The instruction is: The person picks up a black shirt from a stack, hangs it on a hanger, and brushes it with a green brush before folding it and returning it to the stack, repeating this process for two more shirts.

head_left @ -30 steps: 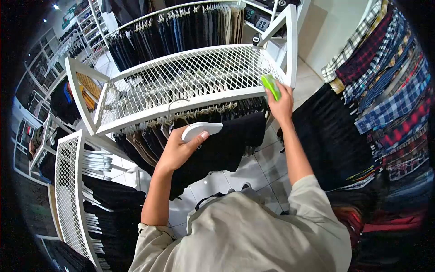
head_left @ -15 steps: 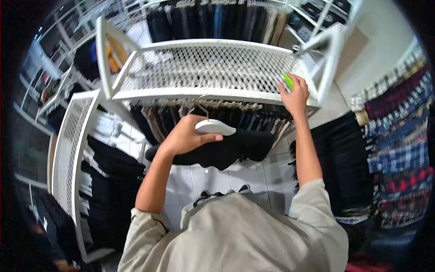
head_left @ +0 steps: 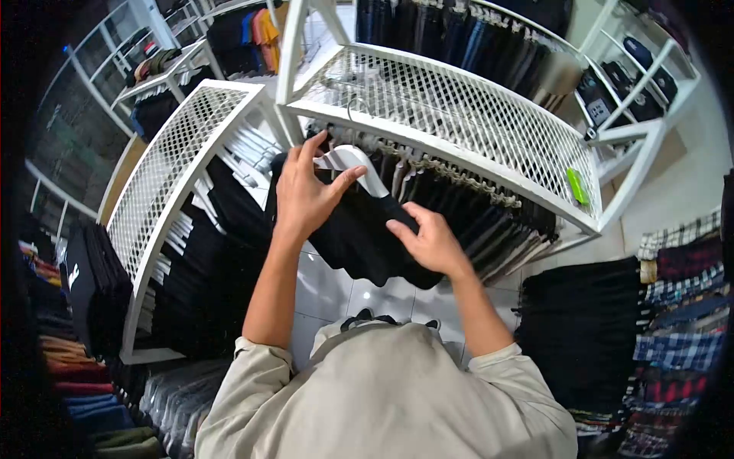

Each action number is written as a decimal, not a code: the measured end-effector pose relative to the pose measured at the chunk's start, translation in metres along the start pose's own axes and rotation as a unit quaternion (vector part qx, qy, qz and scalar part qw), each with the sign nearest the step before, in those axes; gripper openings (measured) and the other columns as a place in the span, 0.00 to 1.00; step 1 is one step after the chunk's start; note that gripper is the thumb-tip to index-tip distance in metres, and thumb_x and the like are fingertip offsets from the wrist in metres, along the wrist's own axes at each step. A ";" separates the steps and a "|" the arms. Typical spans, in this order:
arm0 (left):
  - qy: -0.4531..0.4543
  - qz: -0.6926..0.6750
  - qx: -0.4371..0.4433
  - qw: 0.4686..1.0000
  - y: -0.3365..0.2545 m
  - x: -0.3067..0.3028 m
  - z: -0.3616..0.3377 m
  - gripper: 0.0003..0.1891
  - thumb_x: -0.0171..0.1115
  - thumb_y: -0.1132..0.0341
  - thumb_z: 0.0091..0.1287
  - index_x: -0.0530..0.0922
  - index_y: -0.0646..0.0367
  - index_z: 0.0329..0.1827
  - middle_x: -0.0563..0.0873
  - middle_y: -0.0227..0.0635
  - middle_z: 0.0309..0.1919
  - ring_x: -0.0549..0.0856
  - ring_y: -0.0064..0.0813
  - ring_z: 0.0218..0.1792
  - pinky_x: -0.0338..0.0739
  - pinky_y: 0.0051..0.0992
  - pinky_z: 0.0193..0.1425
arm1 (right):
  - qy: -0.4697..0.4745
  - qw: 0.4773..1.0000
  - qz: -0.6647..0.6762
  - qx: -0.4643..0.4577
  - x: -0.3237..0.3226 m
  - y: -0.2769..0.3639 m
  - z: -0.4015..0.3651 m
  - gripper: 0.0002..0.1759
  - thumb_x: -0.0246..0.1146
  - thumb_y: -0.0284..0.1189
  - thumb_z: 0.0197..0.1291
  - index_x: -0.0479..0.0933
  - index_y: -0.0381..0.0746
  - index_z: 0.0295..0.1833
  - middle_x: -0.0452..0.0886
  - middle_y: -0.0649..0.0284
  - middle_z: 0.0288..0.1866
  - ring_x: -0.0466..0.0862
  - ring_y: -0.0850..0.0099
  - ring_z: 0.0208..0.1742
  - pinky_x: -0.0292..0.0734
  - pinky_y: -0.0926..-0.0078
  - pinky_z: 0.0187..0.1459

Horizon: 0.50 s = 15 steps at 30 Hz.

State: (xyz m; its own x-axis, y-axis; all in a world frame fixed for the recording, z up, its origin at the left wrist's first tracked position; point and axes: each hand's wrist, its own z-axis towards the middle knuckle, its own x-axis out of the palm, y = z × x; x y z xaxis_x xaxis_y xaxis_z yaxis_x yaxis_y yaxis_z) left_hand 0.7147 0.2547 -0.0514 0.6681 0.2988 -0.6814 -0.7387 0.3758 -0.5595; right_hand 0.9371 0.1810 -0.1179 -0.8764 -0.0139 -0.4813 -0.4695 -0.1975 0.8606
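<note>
My left hand (head_left: 304,191) is around the left side of a white hanger (head_left: 353,158), thumb across the front. The hanger's metal hook (head_left: 356,107) rises in front of the mesh shelf's edge. A black garment (head_left: 359,237) hangs from the hanger. With thumb and fingers, my right hand (head_left: 432,241) pinches the garment near its right shoulder, just below the hanger's right end. On the right end of the white mesh shelf (head_left: 459,153) lies a bright green object (head_left: 577,186), small and elongated, apart from both hands.
Beneath the mesh shelf hangs a row of dark trousers (head_left: 489,229). Another white mesh rack (head_left: 176,168) with black clothes stands at left. Black garments (head_left: 581,329) and checked shirts (head_left: 680,348) are at right. Caps (head_left: 638,52) sit on shelves at upper right.
My right hand has let go of the green object on the shelf and come down to the black garment. My left hand holds the hanger higher, and the view has turned.
</note>
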 end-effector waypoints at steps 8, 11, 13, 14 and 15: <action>-0.025 -0.159 -0.132 0.978 0.061 -0.003 -0.025 0.45 0.74 0.62 0.55 0.66 0.73 0.76 0.84 0.47 0.40 0.86 0.34 0.30 0.82 0.33 0.39 | -0.004 0.999 0.046 -0.017 0.116 0.035 0.013 0.23 0.69 0.39 0.68 0.79 0.30 0.56 0.86 0.47 0.44 0.87 0.52 0.46 0.80 0.59 0.49; -0.035 -0.097 -0.131 0.986 0.069 -0.030 -0.026 0.28 0.68 0.63 0.60 0.81 0.63 0.65 0.88 0.51 0.36 0.89 0.40 0.32 0.82 0.36 0.40 | 0.047 0.991 0.125 -0.008 0.116 0.037 0.024 0.19 0.65 0.38 0.73 0.80 0.34 0.58 0.84 0.53 0.46 0.85 0.68 0.43 0.79 0.70 0.46; -0.024 -0.043 -0.127 0.991 0.063 -0.053 -0.026 0.20 0.67 0.64 0.66 0.84 0.54 0.62 0.89 0.50 0.41 0.89 0.47 0.35 0.81 0.38 0.42 | -0.002 0.995 0.082 -0.059 0.106 0.038 0.033 0.18 0.65 0.36 0.72 0.80 0.35 0.59 0.81 0.54 0.48 0.84 0.67 0.43 0.80 0.69 0.46; -0.023 -0.063 -0.133 0.989 0.060 -0.062 -0.027 0.19 0.67 0.64 0.68 0.83 0.55 0.62 0.89 0.52 0.42 0.89 0.48 0.37 0.81 0.37 0.44 | -0.020 0.998 0.043 -0.045 0.096 0.044 0.036 0.18 0.67 0.35 0.70 0.81 0.37 0.59 0.80 0.55 0.49 0.84 0.63 0.46 0.80 0.65 0.50; -0.003 -0.074 -0.136 0.988 0.058 -0.072 -0.025 0.19 0.67 0.66 0.69 0.83 0.56 0.62 0.89 0.52 0.42 0.90 0.47 0.37 0.81 0.36 0.44 | -0.077 0.991 -0.016 -0.106 0.092 0.036 0.043 0.19 0.68 0.33 0.68 0.80 0.39 0.61 0.79 0.55 0.52 0.83 0.60 0.50 0.79 0.63 0.53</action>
State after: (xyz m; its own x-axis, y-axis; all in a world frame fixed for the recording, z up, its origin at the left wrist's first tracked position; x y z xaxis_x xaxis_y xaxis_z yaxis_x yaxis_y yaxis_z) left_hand 0.6212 0.2331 -0.0462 0.7701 0.2644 -0.5805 -0.6293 0.1656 -0.7593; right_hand 0.8346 0.2146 -0.1239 -0.8753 0.1418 -0.4623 -0.4780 -0.3982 0.7829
